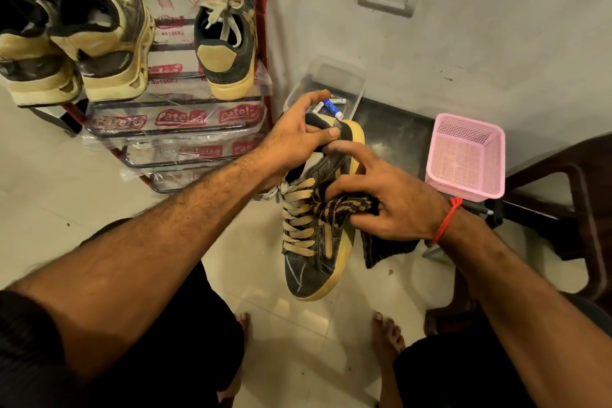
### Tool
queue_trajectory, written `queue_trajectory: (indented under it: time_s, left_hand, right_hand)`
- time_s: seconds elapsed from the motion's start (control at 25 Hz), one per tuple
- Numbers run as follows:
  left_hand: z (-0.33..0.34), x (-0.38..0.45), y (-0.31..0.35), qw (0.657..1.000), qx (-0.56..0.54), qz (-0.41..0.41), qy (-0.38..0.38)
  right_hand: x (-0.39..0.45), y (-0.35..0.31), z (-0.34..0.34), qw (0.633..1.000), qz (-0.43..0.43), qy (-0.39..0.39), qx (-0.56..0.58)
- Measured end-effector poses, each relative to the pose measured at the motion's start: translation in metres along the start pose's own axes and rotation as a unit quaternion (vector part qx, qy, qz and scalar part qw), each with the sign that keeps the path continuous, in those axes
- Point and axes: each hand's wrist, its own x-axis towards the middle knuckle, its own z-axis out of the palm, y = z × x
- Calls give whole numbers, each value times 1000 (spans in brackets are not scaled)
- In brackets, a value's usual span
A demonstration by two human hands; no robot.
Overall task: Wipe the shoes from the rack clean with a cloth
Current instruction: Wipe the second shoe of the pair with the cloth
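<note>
Pale floor tiles [291,334] lie below; at centre the left hand [298,139] grips the sneaker [318,228] by its heel, the right hand [394,205] clutches a cloth [344,209] against its side. Rack [261,26] at 11 o'clock.

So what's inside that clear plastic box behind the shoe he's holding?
The clear box holds a few small white and blue tubes. The left hand and the shoe cover its near part, so anything else there is hidden.
</note>
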Motion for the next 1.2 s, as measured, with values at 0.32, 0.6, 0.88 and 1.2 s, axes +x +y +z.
queue_trajectory:
  time_s: [0.32,0.6,0.88,1.2]
  left_hand:
    - [-2,0,-3,981,142,67,-111]
    - [-9,-16,6,855,400,236,-229]
    - [13,-16,-7,822,467,257,-200]
    - [-14,12,-30,922,307,209,108]
  right_hand:
    - [0,2,-4,999,22,-13,-39]
    - [-17,29,-36,985,82,108,111]
    - [-23,37,-38,962,105,112,226]
    - [-28,43,-39,948,171,266,28]
